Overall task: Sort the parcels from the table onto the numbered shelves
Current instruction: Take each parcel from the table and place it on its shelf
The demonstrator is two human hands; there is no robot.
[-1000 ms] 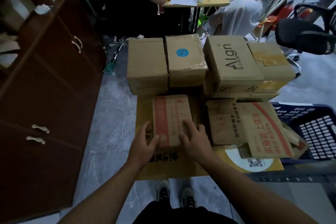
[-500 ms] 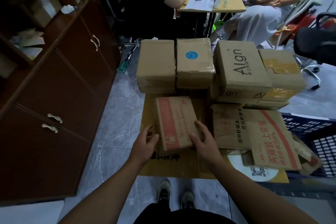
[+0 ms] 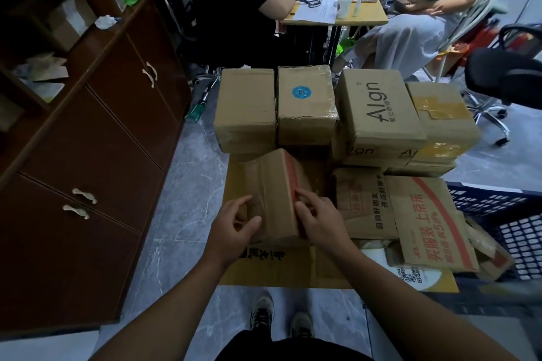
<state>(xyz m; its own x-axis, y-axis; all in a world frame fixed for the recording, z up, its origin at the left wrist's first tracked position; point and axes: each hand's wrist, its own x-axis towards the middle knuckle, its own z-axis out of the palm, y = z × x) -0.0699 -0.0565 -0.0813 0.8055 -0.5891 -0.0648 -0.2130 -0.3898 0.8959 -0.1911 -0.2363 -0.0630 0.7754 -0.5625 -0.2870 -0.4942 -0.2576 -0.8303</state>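
Cardboard of this sort looked light and fairly stiff, so a hold from both sides suited it. Your left hand point(image 3: 234, 223) gripped the near left edge of the small parcel point(image 3: 272, 193), fingers curled against the side and thumb lying across the near face. Between your two sets of fingers the parcel sat tilted, with its right side higher than its left, low over the counter point(image 3: 281, 269). Whether its bottom edge touched the surface, I could not tell. Your right hand point(image 3: 319, 220) gripped the opposite edge, fingers bent over the red band.

I judged the edges and corners the best places to hold, since the board is firmest there. The broad faces were creased and would probably give under pressure. Glossy clear tape ran over the top and could be slippery under your fingertips.

The parcel itself was brown and worn, with one red band down its right edge. Beyond your fingertips stood a plain box point(image 3: 245, 108), and just right of your right fingers lay a flat red-printed parcel point(image 3: 425, 220).
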